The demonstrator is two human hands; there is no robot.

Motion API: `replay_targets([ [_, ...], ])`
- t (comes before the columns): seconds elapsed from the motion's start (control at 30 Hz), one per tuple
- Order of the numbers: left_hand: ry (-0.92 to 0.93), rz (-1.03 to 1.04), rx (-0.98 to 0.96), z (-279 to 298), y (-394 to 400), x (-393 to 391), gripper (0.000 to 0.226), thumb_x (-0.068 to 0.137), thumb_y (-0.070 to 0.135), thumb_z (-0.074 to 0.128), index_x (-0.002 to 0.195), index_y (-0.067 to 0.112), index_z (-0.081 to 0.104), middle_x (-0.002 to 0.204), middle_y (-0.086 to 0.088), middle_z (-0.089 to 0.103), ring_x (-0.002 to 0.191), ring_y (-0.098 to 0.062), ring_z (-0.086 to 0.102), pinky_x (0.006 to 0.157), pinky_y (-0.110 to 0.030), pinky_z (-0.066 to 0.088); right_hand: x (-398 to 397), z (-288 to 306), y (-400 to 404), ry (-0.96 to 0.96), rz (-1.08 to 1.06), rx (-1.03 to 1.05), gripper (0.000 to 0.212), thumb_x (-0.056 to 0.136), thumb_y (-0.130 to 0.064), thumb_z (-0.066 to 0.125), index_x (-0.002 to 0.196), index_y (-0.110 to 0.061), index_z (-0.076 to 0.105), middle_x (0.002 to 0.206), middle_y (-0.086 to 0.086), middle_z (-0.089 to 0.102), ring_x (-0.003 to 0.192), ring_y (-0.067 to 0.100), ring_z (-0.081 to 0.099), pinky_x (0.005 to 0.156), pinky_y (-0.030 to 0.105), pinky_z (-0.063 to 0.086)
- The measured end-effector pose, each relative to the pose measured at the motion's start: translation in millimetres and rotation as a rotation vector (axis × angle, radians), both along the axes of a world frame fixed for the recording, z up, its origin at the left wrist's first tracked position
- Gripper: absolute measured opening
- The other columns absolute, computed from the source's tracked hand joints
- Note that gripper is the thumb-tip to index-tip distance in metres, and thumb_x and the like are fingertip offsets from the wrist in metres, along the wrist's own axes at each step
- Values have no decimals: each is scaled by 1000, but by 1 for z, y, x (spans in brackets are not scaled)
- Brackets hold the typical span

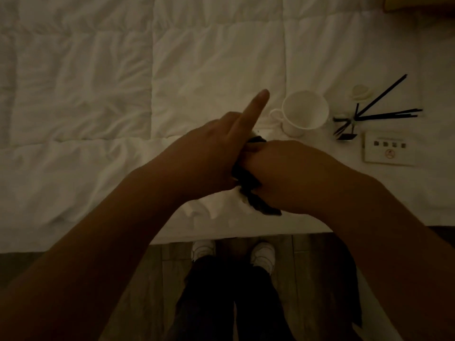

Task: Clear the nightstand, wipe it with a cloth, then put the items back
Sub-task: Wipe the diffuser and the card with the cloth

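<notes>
Both my left hand (211, 153) and right hand (283, 173) grip the dark cloth (248, 190), left forefinger extended, probably folding it; mug (305, 112) parked on the duvet (98, 94).

We count two hands, the left hand (216, 148) and the right hand (283, 173), meeting at the centre of the frame, with one dark cloth (256, 195) between them. Right of centre we count one white mug (304, 114). Further right lies one bundle of thin black sticks (384, 112); how many sticks we cannot tell. We count one small pale round object (360, 92) above them, one white card (389, 150) below them, and two white shoes (203, 249) at the bottom centre.
</notes>
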State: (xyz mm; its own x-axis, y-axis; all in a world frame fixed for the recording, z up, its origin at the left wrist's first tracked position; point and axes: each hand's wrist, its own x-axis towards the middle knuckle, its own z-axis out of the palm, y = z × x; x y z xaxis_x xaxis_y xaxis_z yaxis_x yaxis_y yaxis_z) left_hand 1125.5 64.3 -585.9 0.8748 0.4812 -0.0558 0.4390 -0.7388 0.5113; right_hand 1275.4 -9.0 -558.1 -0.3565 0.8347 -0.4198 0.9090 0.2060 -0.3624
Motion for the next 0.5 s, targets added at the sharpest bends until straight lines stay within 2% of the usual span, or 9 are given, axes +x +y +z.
replay_targets([
  [0.1, 48, -62, -41, 3, 9, -2, 142, 58, 29, 90, 148, 28, -19, 128, -8, 54, 98, -14, 58, 76, -24, 46, 6, 7, -8, 132, -198, 161, 41, 85, -19, 67, 122, -11, 52, 115, 6, 55, 81, 17, 57, 67, 27, 48],
  [0.17, 33, -69, -111, 4, 7, -2, 139, 59, 26, 89, 149, 28, -18, 130, -7, 51, 97, -7, 53, 75, -15, 42, 3, 12, -10, 189, -274, 252, 39, 81, -17, 71, 117, -12, 57, 117, 5, 53, 80, 15, 56, 69, 25, 50],
  [0.2, 5, -73, -145, 4, 5, -1, 136, 61, 25, 88, 149, 29, -16, 131, -7, 49, 100, -7, 53, 76, -13, 42, 0, 13, -9, 203, -283, 208, 34, 82, -17, 69, 114, -14, 58, 113, 2, 54, 80, 12, 54, 70, 25, 49],
  [0.27, -51, -111, -142, 3, 2, 3, 127, 65, 24, 83, 150, 29, -11, 130, -8, 48, 107, -13, 55, 76, -18, 48, -6, 8, -8, 250, -261, 6, 19, 82, -19, 62, 99, -25, 57, 93, -9, 51, 75, 2, 46, 75, 20, 42],
  [0.3, -58, -147, -106, 1, 2, 5, 123, 68, 22, 81, 150, 28, -9, 127, -7, 49, 107, -16, 55, 76, -24, 51, -9, 4, -9, 238, -221, -72, 16, 80, -21, 61, 86, -31, 50, 83, -14, 44, 76, 1, 43, 85, 20, 39],
  [0.37, -38, -205, -33, -3, 0, 8, 118, 70, 17, 81, 150, 26, -5, 127, -7, 50, 109, -20, 53, 81, -33, 51, -13, -8, -11, 152, -130, -94, 9, 74, -26, 58, 79, -31, 52, 79, -17, 36, 96, 5, 42, 108, 36, 20],
  [0.43, -41, -235, 15, -9, -1, 10, 115, 69, 16, 82, 150, 23, 0, 128, -10, 49, 109, -22, 53, 83, -32, 49, -14, -20, -11, 29, -106, -89, 16, 76, -28, 57, 91, -29, 61, 97, -13, 52, 117, 15, 41, 110, 45, 10],
  [0.5, -17, -265, -8, -13, -3, 11, 116, 68, 17, 83, 151, 21, 1, 131, -11, 47, 110, -22, 53, 82, -30, 49, -18, -27, -7, -52, -119, -142, 29, 80, -28, 56, 108, -28, 62, 114, -3, 59, 123, 21, 41, 109, 46, 13],
])
